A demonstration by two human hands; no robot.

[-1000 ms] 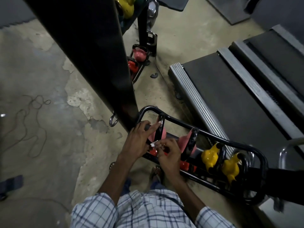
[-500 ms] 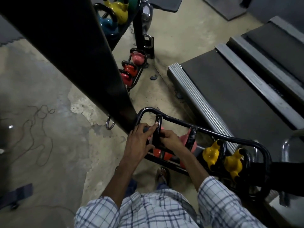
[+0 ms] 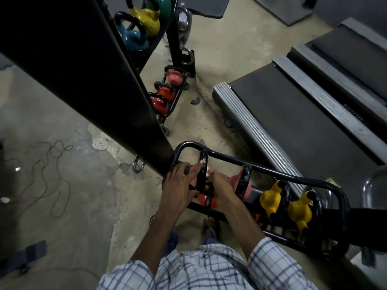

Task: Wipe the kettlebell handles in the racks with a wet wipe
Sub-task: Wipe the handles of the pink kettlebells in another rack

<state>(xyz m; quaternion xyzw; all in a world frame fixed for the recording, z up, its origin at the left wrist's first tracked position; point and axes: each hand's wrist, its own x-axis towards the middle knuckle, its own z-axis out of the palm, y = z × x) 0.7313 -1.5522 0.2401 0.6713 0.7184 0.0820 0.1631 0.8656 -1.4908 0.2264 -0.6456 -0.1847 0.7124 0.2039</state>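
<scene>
1. Handle (image 3: 202, 174): a thick black loop standing upright, edge-on to us. It is glossy, with dull worn patches.
2. It sits at the left end of the near rack (image 3: 226, 158), low by the floor and just right of the black post (image 3: 83, 70).
3. Pink shows beside the handle and an orange bell (image 3: 206, 201) is under it. We can't tell which body the handle belongs to.
4. Left hand (image 3: 180, 185): it grips the handle from the left, with the fingers curled over it, the index tip reaching the loop's top and the thumb below.
5. Right hand (image 3: 219, 187): the fingers are curled tight against the handle's right side. A white scrap shows at the fingertips, and we take it for the wipe (image 3: 208, 170). Most of it is hidden.
6. Along the same rack to the right are a pink bell (image 3: 235, 181) with a scuffed black handle, then two yellow bells (image 3: 270, 198), all just beside one another.
7. Far rack (image 3: 178, 97): pink, orange and red bells in a row with their black handles up.
8. On the shelf above are a blue bell (image 3: 132, 38), a yellow one (image 3: 146, 19) and a green one (image 3: 165, 7).
9. A treadmill (image 3: 293, 114) is on the right, near the rack.
10. A cable (image 3: 48, 168) is looped on the concrete floor (image 3: 73, 195) at left, well apart from the rack.
11. Plaid sleeves (image 3: 272, 264) are at the bottom, and a sandalled foot (image 3: 210, 226) is below the rack.
</scene>
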